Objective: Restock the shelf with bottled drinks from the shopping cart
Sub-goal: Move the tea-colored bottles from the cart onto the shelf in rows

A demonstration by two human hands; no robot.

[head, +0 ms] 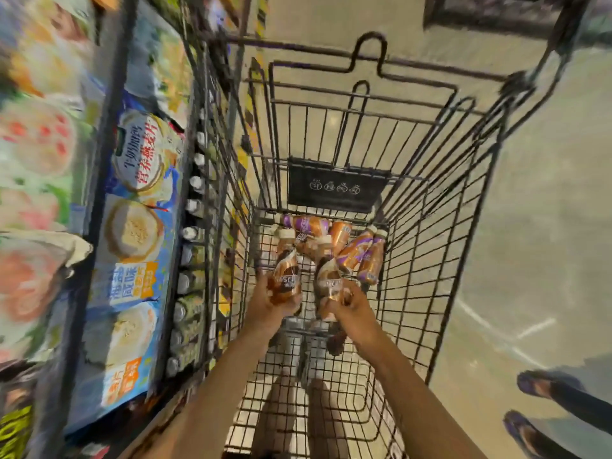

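Handling these bottled drinks should be simple: each looks like a small, stiff plastic bottle in a glossy sleeve, probably fairly weighty when full and a little slippery at the label, so the narrowed middle of the body seems a safer place to take hold than the cap. One brown bottle (287,276) sits in the left grip (271,306), whose fingers curl round its lower body from beneath, cap pointing toward the far end of the cart. A second brown bottle (329,276) sits in the right grip (351,306), fingers and thumb wrapped about its lower half in much the same way. Both held bottles are down inside the shopping cart (440,226), near its wire floor and just beside each other, though the blur hides whether they touch. Just beyond them, against the far wall of the basket, a loose heap of bottles (334,240), orange-and-purple and brown, lies on its side. Left of the cart stands the shelf (111,127), with a row of white-capped drinks (190,283) on a low tier and big blue bags (132,226) nearer the camera. At the right edge another person's sandalled feet (543,385) stand on the floor
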